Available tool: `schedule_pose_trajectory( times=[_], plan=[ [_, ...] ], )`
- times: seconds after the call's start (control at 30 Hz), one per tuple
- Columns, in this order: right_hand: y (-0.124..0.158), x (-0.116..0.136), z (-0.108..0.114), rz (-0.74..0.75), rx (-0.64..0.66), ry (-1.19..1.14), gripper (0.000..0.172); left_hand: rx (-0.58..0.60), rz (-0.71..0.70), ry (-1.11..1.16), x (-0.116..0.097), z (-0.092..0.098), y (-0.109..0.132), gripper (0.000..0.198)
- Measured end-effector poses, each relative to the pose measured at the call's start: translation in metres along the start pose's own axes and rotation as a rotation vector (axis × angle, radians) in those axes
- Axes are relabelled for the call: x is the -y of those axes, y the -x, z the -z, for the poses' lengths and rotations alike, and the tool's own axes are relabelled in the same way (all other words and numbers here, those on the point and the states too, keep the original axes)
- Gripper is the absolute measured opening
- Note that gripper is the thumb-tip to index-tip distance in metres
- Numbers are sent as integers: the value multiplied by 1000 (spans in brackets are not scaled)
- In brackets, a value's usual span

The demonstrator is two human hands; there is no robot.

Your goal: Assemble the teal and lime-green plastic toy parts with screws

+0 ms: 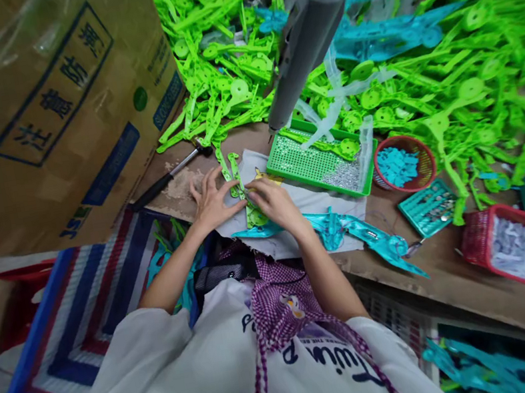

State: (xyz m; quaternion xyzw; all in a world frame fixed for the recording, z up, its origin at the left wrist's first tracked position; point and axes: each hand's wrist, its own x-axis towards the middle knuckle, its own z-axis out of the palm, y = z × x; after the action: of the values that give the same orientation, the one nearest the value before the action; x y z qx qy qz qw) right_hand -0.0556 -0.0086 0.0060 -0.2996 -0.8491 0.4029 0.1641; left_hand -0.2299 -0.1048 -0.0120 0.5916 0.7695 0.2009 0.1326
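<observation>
A green plastic part (pixel 238 184) lies on a white sheet (pixel 317 204) on the workbench in front of me. My left hand (pixel 211 200) rests beside it with fingers spread, fingertips touching the part's left side. My right hand (pixel 273 201) is curled over the part's lower end, fingers pinched down on it. A small yellow piece (pixel 266 175) shows just past my right fingers. Teal plastic parts (pixel 350 232) lie to the right of my right wrist.
A huge heap of green parts (pixel 449 75) covers the back of the bench. A green tray (pixel 317 163), a round red basket (pixel 402 165) of blue bits, a teal tray (pixel 427 206) and a red basket (pixel 515 243) sit right. A cardboard box (pixel 38 107) stands left; a grey tool arm (pixel 305 33) hangs overhead.
</observation>
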Motion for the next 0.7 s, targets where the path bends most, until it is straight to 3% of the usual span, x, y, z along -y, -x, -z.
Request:
schedule_pose_trajectory(
  times=[0.2,0.4,0.6,0.7],
  plan=[
    [-2,7,-9,-15,171,419,43,6,-2,-14,2,0,0,54],
    [-14,17,-1,23,323,621,47,-1,-18,-12,2,-1,0,55],
    [-14,17,-2,26,316,660,49,35,-74,-10,8,1,8,56],
    [-10,12,-6,24,269,625,49,39,-75,5,7,14,21,46]
  ],
)
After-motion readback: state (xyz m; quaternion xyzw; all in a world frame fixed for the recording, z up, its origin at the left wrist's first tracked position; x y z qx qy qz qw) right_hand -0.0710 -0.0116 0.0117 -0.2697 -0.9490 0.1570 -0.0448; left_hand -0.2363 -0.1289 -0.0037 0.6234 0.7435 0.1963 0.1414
